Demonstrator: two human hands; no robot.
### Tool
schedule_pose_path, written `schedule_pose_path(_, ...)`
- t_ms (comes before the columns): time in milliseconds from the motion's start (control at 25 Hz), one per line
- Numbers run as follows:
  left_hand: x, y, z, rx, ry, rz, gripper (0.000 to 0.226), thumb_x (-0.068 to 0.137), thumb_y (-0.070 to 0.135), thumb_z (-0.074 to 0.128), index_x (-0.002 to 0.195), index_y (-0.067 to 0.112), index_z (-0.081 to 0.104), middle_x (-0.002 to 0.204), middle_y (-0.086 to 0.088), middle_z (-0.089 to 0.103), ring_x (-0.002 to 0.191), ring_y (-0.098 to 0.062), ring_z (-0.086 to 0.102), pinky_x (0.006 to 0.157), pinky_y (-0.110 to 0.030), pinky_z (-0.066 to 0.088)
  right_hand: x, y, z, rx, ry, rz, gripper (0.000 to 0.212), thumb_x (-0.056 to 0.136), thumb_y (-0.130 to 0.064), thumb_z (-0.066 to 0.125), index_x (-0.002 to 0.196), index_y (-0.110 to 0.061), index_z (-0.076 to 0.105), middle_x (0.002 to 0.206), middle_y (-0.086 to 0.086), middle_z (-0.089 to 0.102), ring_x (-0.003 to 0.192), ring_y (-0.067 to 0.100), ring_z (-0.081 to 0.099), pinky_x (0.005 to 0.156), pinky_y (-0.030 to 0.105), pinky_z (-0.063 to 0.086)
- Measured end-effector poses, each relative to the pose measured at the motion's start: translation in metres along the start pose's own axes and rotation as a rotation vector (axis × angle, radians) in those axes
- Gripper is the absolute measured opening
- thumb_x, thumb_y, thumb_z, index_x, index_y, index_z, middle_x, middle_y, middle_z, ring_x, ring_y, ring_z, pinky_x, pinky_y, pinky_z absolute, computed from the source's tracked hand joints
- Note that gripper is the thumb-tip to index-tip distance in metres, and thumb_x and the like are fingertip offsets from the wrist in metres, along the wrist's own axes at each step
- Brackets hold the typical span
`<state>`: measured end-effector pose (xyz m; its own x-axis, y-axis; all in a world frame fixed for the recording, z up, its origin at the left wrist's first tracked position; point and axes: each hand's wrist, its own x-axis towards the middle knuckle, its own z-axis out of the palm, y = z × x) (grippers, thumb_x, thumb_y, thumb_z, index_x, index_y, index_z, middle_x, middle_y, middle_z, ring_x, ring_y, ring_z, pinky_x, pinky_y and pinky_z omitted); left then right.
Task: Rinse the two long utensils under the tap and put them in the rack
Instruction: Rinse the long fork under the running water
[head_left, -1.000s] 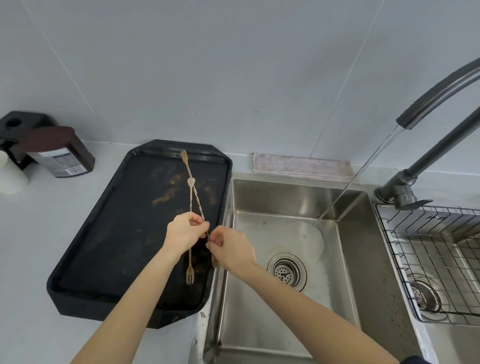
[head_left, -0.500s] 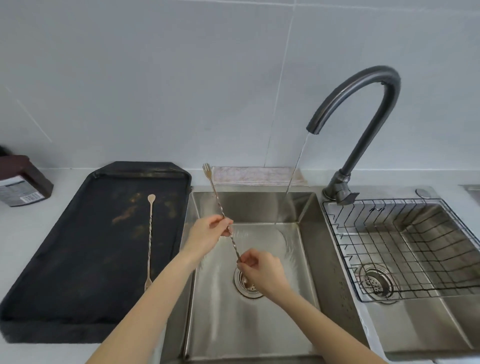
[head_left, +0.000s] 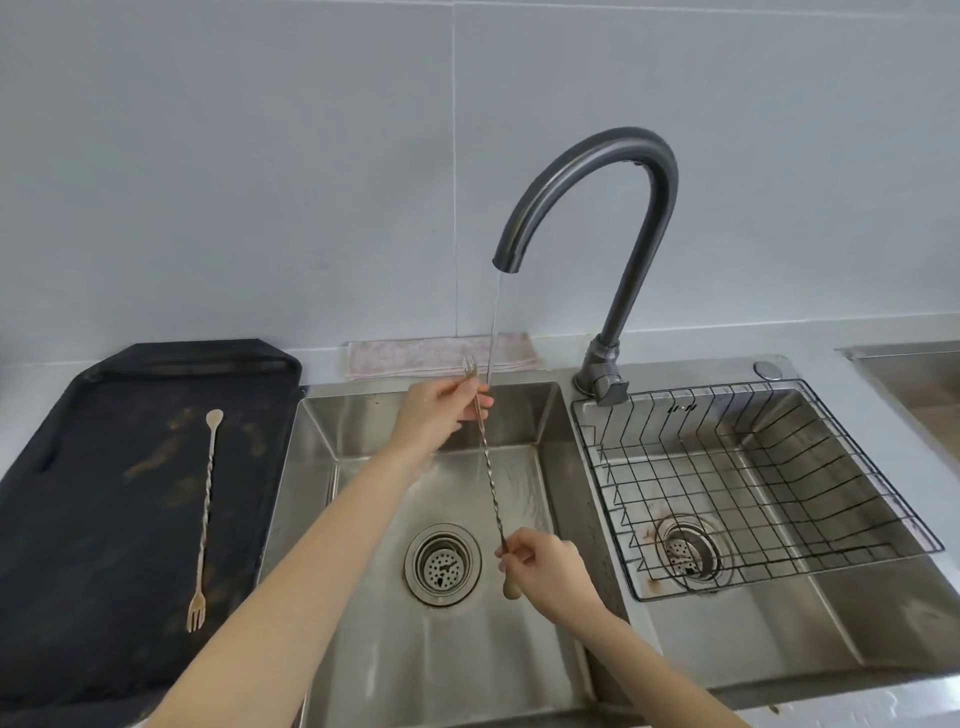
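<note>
I hold one long twisted utensil over the left sink basin, right beside the running water stream from the dark tap. My left hand grips it near its fork end, at the top. My right hand pinches it near its spoon end, at the bottom. The second long utensil lies on the black tray, spoon end far, fork end near. The black wire rack sits in the right basin and holds nothing.
A folded cloth lies behind the left basin against the wall. A drain strainer is in the left basin's floor. Another steel edge shows at the far right.
Both hands lifted one utensil off the tray and carried it right, over the left basin to the water stream. The other utensil stayed on the tray. The view turned right.
</note>
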<state>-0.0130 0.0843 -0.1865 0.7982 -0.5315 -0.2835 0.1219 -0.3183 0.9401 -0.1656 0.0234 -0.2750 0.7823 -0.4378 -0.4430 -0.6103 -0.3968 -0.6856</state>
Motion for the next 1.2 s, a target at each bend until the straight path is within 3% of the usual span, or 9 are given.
schedule_pose_path(120,0.016,0.011,0.013,-0.047,0.041,-0.004,0.025,0.094,0.022,0.047,0.107,0.009,0.064,0.089,0.003,0.068,0.071,-0.003,0.062,0.061,-0.018,0.039,0.009,0.008,-0.010,0.017,0.003,0.030,0.025,0.085,-0.014,0.053,0.068,-0.032,0.053,0.066,-0.003,0.064,0.079,0.016,0.064,0.081,0.028,0.051)
schedule_pose_path(240,0.027,0.017,0.021,-0.097,0.098,-0.009,0.020,0.092,0.020,0.050,0.103,0.011,0.065,0.078,0.008,0.065,0.070,-0.004,0.062,0.060,-0.018,0.039,0.018,0.012,-0.016,0.020,-0.004,0.048,0.031,0.084,-0.014,0.052,0.063,-0.037,0.049,0.065,-0.004,0.064,0.079,0.015,0.065,0.082,0.030,0.052)
schedule_pose_path(400,0.030,0.009,0.030,-0.151,0.110,-0.032,0.016,0.092,0.017,0.051,0.086,0.015,0.066,0.076,0.006,0.064,0.070,-0.003,0.060,0.061,-0.016,0.042,0.028,0.015,-0.022,0.041,0.000,0.034,0.019,0.085,-0.015,0.053,0.073,-0.029,0.056,0.064,-0.005,0.064,0.079,0.016,0.067,0.083,0.032,0.053)
schedule_pose_path(560,0.028,-0.005,0.033,-0.168,0.118,-0.062,0.014,0.090,0.018,0.055,0.091,0.010,0.066,0.076,0.004,0.065,0.067,-0.004,0.060,0.045,-0.002,0.043,0.030,0.017,-0.021,0.075,0.005,0.028,0.011,0.086,-0.016,0.055,0.081,-0.024,0.060,0.062,-0.005,0.063,0.081,0.018,0.069,0.083,0.033,0.054)
schedule_pose_path(720,0.036,0.000,0.031,-0.120,0.182,0.005,0.018,0.090,0.019,0.055,0.074,0.019,0.063,0.071,0.004,0.064,0.066,-0.003,0.060,0.054,-0.007,0.045,0.028,0.016,-0.022,0.119,0.048,0.008,0.010,0.086,-0.020,0.058,0.088,-0.017,0.067,0.065,-0.004,0.063,0.078,0.017,0.066,0.081,0.034,0.054)
schedule_pose_path(920,0.024,-0.023,0.046,-0.121,0.119,-0.068,0.020,0.089,0.014,0.056,0.103,0.003,0.065,0.073,0.002,0.066,0.056,0.003,0.065,0.061,-0.009,0.052,0.028,0.012,-0.028,0.117,0.066,-0.024,0.014,0.086,-0.020,0.058,0.075,-0.028,0.059,0.059,-0.011,0.058,0.077,0.016,0.066,0.081,0.032,0.054)
schedule_pose_path(1200,0.033,-0.002,0.036,-0.213,0.121,-0.078,0.018,0.092,0.019,0.052,0.101,0.010,0.064,0.079,0.002,0.068,0.050,0.006,0.065,0.057,-0.009,0.052,0.019,0.019,-0.031,0.193,0.069,-0.038,0.017,0.084,-0.018,0.060,0.071,-0.027,0.061,0.054,-0.010,0.059,0.063,0.012,0.060,0.075,0.030,0.053)
